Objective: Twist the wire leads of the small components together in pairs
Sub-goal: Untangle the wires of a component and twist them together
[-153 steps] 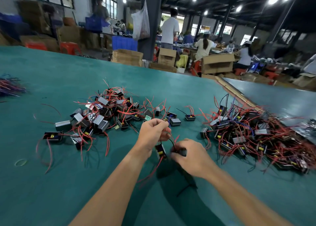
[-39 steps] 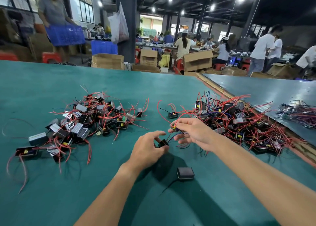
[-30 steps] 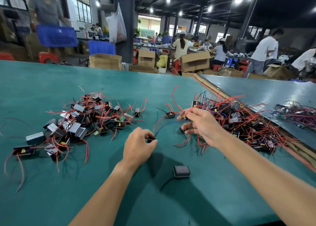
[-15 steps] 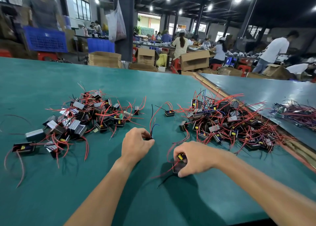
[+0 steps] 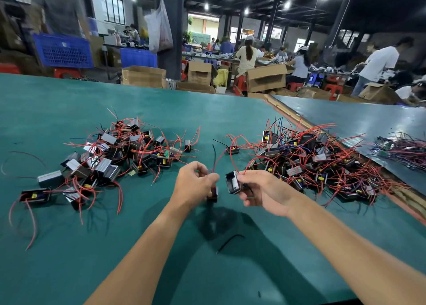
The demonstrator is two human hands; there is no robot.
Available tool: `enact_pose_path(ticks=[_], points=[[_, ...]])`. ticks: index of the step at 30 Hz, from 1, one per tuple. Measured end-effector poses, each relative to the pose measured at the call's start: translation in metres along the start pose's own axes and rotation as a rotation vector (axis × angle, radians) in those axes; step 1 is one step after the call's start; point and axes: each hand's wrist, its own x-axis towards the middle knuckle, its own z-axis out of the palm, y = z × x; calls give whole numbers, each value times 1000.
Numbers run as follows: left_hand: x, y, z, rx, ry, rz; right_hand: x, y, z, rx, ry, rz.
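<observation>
Head view: the right hand (image 5: 262, 189) has lifted a small black box component (image 5: 232, 182) off the green surface (image 5: 69, 258) and grips it beside the left hand (image 5: 193, 184), which pinches another unit's red wire leads (image 5: 216, 163); twisting looks next.

On the table (image 5: 57, 270), 1 pile of components (image 5: 108, 164) lies centre left, a 2nd pile (image 5: 311, 161) centre right. Between them, the left hand (image 5: 193, 184) holds 1 component (image 5: 212, 194) and the right hand (image 5: 260, 189) a 2nd component (image 5: 233, 182).
</observation>
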Motion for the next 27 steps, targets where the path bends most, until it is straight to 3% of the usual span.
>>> enact_pose_path(ticks=[5,9,14,20,23,27], points=[[-6,9,-2,-182,-209,-113,4,3,3,92,29,57],[-5,3,-2,-92,-259,-24,8,8,6,70,24,105],[-4,-3,0,4,-261,-37,10,12,8,22,56,115],[-3,-12,3,303,-111,169,10,17,6,-194,310,-81],[-3,-17,3,320,-202,151,7,19,6,-286,349,-184],[-3,-18,1,294,-381,60,2,24,6,-455,321,-183]])
